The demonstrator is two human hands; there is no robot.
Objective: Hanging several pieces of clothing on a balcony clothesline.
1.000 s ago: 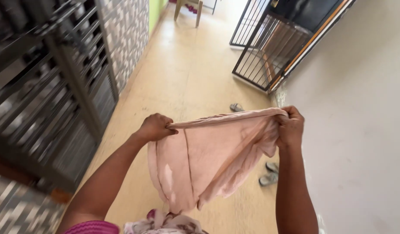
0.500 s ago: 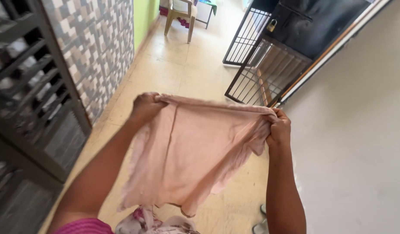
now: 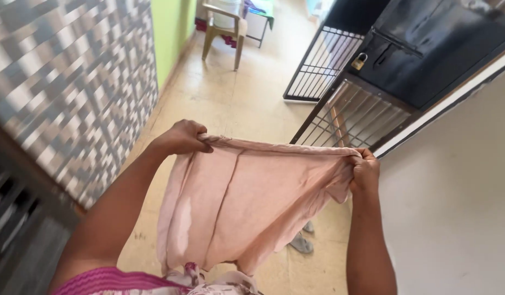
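**Pink cloth held taut between both hands over the corridor floor**

I see a pale pink cloth (image 3: 252,207) stretched out in the air in front of me, its top edge pulled into a nearly straight line and the rest hanging down in soft folds. A lighter, washed-out patch shows on its lower left part. My left hand (image 3: 182,138) pinches the upper left corner, fingers curled tight over the hem. My right hand (image 3: 365,170) grips the upper right corner in the same way, closed around bunched fabric. The two hands are well apart, at about the same height.

Below the cloth, at the bottom edge of the view, lies a heap of more laundry (image 3: 219,281) in white and floral print. Past the cloth's lower right edge a grey sandal (image 3: 301,243) rests on the beige tiled floor (image 3: 236,104). To the left runs a wall of small grey and white mosaic tiles (image 3: 72,82). To the right stands a black metal grille gate (image 3: 340,114) with a brass padlock (image 3: 359,62). Further down the corridor is a beige plastic chair (image 3: 225,30).
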